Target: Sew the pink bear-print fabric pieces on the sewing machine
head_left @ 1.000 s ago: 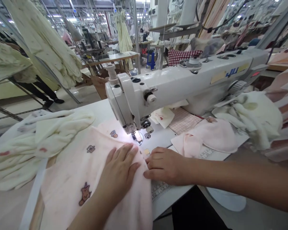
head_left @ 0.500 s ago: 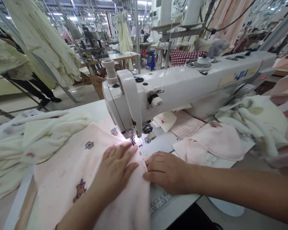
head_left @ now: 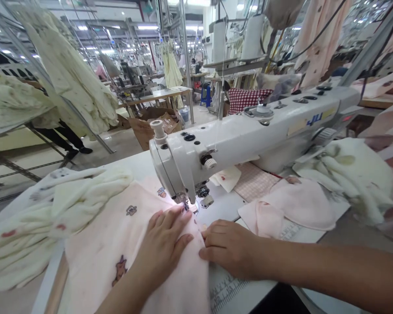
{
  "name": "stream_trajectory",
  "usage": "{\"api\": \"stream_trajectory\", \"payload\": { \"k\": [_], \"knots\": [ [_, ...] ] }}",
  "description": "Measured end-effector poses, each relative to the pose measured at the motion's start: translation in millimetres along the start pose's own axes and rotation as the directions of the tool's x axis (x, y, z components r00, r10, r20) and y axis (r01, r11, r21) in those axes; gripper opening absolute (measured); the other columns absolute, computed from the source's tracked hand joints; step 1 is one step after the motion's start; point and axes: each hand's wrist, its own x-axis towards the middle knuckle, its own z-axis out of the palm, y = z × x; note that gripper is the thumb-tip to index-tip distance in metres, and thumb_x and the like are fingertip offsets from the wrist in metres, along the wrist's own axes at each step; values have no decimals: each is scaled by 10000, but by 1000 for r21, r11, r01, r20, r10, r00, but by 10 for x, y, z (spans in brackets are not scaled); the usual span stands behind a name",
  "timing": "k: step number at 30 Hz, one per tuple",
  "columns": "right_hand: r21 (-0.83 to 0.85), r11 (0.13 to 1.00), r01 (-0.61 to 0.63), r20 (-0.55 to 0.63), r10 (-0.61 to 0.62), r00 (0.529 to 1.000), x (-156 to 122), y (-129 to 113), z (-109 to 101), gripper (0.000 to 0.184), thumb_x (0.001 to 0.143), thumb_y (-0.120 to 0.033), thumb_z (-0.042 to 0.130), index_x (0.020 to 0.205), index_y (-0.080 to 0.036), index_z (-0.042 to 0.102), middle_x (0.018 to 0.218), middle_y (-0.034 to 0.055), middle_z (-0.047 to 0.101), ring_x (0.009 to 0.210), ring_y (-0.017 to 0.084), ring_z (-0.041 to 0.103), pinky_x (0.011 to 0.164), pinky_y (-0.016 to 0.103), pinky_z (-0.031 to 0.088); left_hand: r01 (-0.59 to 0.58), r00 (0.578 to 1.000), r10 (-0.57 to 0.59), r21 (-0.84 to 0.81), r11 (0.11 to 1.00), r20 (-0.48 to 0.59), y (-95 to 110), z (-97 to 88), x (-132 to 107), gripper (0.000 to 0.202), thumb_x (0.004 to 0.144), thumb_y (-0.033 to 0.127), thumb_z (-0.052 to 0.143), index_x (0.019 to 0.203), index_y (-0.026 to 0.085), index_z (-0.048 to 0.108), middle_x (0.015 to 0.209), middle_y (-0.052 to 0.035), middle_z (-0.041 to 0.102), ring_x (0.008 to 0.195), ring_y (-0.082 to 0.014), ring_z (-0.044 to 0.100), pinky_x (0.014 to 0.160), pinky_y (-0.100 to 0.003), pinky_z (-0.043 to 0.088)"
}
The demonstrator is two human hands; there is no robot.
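Observation:
Pale pink printed fabric (head_left: 98, 244) lies across the bed of a white sewing machine (head_left: 222, 139), its edge running under the lit presser foot (head_left: 185, 203). My left hand (head_left: 167, 240) rests flat on this fabric with fingers stretched out, the tips just in front of the needle area. At the fabric's right edge, my right hand (head_left: 231, 248) is closed, thumb and fingers pinching the edge. The fingertips of that hand are partly hidden by the cloth.
Cream printed fabric (head_left: 85, 196) is heaped on the left. Folded pink pieces (head_left: 301, 203) and a checked cloth (head_left: 253, 181) lie right of the needle, with more cream cloth (head_left: 350, 170) beyond. A printed ruler scale (head_left: 231, 290) marks the table front. A person's legs (head_left: 65, 137) show at far left.
The camera view has tilted, so the machine and cloth appear slightly lower and further right. Both hands keep nearly the same place on the pink fabric.

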Motion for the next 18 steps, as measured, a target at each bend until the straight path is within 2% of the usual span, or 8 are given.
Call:
{"api": "stream_trajectory", "payload": {
  "k": [5,9,11,15,18],
  "knots": [
    [24,1000,10,-16,-9,1000,-3,18,33,205,905,-112,415,913,-144,617,750,30,605,795,144,515,775,294,424,-35,999,35,19,999,-24,-53,24,4,382,899,338,421,1275,277,458,1338,-75,459,1167,-245,454,989,-477,355],
    [-14,997,-72,-8,72,997,19,25,23,189,919,-187,455,843,-160,626,824,24,613,824,146,492,769,300,390,-52,999,52,41,998,-3,-59,-22,25,379,906,335,405,1278,278,448,1341,-83,453,1200,-261,432,986,-506,349],
    [-57,994,-89,17,90,996,25,32,-14,175,903,-175,475,805,-157,619,874,24,615,824,151,476,747,313,366,-76,997,76,13,997,-18,-21,-66,36,323,910,305,398,1216,269,495,1290,-76,498,1176,-248,457,986,-504,350],
    [-114,993,4,65,3,998,11,75,-110,126,848,-107,502,863,-146,621,943,15,631,820,153,457,710,319,329,-113,990,103,-107,988,-95,64,-85,25,210,907,233,399,1027,236,572,1099,-42,602,1025,-188,542,968,-426,383],
    [-126,991,43,80,-33,996,-7,100,-160,156,831,-112,505,922,-142,628,961,16,643,800,158,449,686,325,315,-143,988,133,-123,982,-84,64,-30,-14,216,896,226,425,1067,236,557,1151,-36,587,1064,-192,523,972,-414,381]
  ]
}}
